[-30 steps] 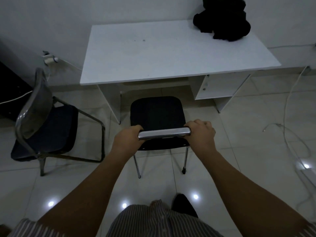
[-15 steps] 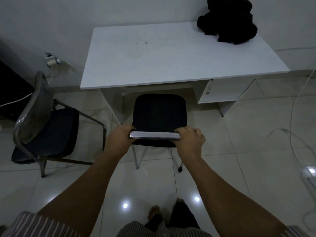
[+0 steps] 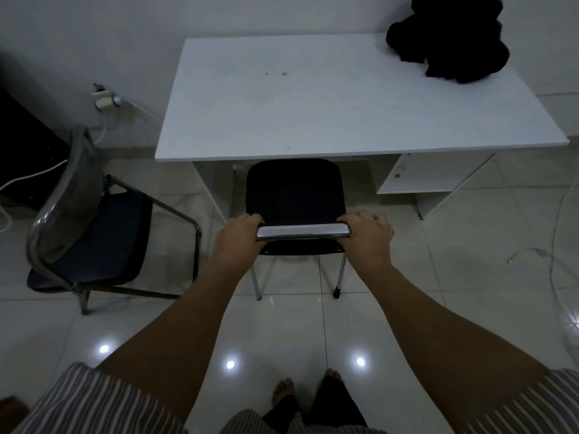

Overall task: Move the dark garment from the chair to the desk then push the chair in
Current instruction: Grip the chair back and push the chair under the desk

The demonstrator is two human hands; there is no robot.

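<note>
Dark garment [image 3: 448,42] lies bunched on the far right corner of the white desk [image 3: 313,98]; chair [image 3: 296,195] stands at the desk's front edge, both hands on its backrest.

Left hand [image 3: 236,239] is clenched around the left end of the shiny metal top rail [image 3: 302,230] of the chair's back; right hand [image 3: 368,234] is clenched around the right end. The black seat's front edge sits just at or slightly under the desk's front edge, most of the seat exposed; the two rear legs stand on the tiled floor [image 3: 454,277], clear of the desk. A second chair [image 3: 91,220] with a dark seat stands to the left, apart from the desk. White cables [image 3: 560,245] trail across the floor at right. A plug [image 3: 105,101] sits in the wall left of the desk.
</note>
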